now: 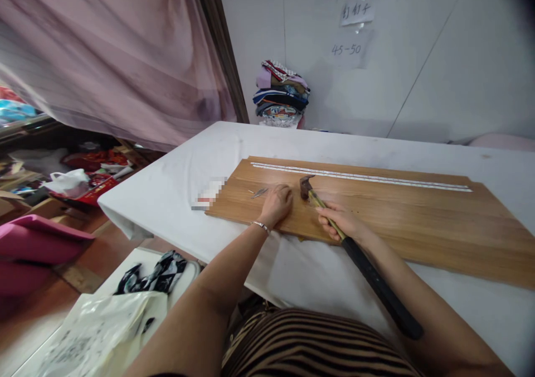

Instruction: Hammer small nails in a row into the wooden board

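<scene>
My right hand (337, 221) is closed round the handle of a claw hammer (363, 265), gripping it well up towards the head. The rusty head is over the wooden board (397, 221), and the black grip slants back towards me. To the left of the head, my left hand (278, 201) rests on the board with its fingers curled in. Whatever those fingers may hold is hidden. Just beyond that hand lies a small bunch of nails (259, 193). Two white measuring strips (359, 177) run along the board's far side.
The board lies on a table with a white cloth (167, 182). A blurred-out item (209, 194) is left of it. Folded clothes (282, 95) are stacked at the back wall. On my left, a white surface holds a plastic bag (100, 332) and patterned cloth (163, 274).
</scene>
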`<state>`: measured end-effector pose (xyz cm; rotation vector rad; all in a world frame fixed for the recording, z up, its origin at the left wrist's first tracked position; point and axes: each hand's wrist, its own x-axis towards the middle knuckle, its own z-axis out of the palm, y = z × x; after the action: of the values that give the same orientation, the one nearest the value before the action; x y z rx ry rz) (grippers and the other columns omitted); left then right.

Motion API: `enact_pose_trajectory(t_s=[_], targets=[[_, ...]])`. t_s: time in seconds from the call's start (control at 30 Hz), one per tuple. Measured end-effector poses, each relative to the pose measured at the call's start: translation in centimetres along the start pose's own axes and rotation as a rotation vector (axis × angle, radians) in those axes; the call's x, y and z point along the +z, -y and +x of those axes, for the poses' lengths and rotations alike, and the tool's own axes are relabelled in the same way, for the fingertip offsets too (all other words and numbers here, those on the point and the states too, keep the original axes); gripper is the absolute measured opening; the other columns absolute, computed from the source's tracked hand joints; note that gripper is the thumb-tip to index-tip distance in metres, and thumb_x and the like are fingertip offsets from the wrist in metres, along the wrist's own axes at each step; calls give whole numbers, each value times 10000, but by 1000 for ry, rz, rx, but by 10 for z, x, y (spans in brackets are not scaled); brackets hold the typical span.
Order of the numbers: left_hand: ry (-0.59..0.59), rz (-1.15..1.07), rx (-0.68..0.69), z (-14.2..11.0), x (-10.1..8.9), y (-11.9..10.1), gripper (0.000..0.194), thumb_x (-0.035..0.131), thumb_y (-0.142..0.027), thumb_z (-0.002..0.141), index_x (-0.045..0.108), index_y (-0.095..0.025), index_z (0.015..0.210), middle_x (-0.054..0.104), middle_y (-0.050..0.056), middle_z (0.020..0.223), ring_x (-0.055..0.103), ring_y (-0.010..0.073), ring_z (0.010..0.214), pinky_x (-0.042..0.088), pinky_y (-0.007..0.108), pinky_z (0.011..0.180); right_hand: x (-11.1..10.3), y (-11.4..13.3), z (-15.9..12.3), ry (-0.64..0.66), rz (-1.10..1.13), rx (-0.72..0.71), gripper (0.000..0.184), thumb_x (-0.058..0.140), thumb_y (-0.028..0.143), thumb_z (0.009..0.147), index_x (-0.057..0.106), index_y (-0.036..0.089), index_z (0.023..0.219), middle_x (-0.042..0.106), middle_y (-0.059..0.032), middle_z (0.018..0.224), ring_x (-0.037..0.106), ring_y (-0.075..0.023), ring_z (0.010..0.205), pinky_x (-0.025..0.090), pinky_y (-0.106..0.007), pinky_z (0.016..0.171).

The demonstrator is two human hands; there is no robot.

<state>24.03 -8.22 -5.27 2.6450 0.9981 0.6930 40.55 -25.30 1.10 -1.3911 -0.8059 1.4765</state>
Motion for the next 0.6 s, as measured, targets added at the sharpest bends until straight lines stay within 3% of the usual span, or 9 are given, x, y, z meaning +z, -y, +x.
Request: enact_pose_trajectory(t_s=[0.6], targets=[[-12,-8,-12,-1,0,-1,196,558,-159,971,747,-201,1006,758,115,1167,684,256,1129,535,438,1096,1,-1,0,-15,-9,1,467,794,515,749,413,263,845,507,112,606,404,-54,370,293,-182,305]])
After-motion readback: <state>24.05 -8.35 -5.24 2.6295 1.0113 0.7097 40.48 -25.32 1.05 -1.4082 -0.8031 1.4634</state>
